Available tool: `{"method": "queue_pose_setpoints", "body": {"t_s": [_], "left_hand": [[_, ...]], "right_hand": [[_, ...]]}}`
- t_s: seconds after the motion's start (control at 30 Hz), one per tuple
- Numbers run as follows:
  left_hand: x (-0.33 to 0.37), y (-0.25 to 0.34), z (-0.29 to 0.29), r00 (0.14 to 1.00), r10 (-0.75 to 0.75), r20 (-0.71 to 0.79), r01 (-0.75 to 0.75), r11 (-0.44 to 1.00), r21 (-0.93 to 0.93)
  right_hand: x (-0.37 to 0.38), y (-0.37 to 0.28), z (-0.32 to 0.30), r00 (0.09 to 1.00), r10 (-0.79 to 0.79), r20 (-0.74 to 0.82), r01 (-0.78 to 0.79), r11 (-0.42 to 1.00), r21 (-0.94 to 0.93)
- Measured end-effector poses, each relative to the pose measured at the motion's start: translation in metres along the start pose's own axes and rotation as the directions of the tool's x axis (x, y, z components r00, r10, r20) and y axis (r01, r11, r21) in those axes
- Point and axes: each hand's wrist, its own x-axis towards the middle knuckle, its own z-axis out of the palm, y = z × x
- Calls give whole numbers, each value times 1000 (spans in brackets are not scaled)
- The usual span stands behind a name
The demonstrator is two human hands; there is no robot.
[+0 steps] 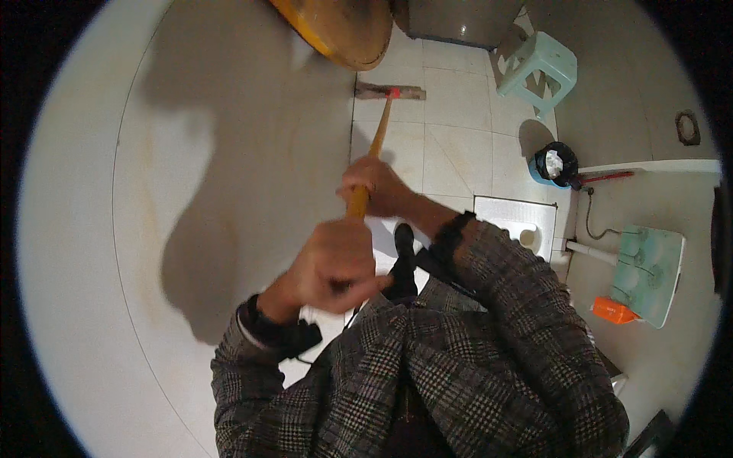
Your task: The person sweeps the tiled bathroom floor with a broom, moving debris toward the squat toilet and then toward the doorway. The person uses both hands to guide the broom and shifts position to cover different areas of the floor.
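Note:
Both of my hands are wrapped round the yellow pole (379, 137) of a long-handled floor tool. My left hand (336, 263) grips it at its near end, close to my body. Farther along the pole, my right hand (376, 185) is closed round it. A red joint (394, 93) links the pole to a narrow, crosswise greyish-brown head (412, 93), which rests on the tiles beside the left wall. Whether it is a squeegee or a flat mop, I cannot tell.
Ahead stands a pale green plastic stool (553, 61). A blue bin (540, 174) with a black liner is at the right, near a white squat toilet (496, 210). A green patterned cistern (645, 267) hangs on the right wall. A yellow-rimmed round object (343, 34) leans at the far left.

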Motion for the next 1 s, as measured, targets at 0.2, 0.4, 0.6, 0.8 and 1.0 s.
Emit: {"method": "queue_pose_setpoints", "body": {"t_s": [0.2,0.4,0.6,0.8,1.0], "left_hand": [[-4,35,-7,998,60,3,-58,974,-217],[19,4,-2,991,123,46,-114,981,-157],[35,-43,-2,978,148,146,-132,984,-116],[40,-108,10,995,65,78,-63,998,-26],[40,-101,11,1000,-17,7,16,1000,15]], "right_hand": [[-19,-49,4,997,74,-27,-76,995,-69],[-13,-22,-9,968,2,-253,-40,988,-146],[-22,30,-19,901,-8,-434,-90,974,-206],[-22,95,-46,945,82,-317,-161,959,-231],[-7,95,-53,985,81,-149,-116,963,-242]]}}
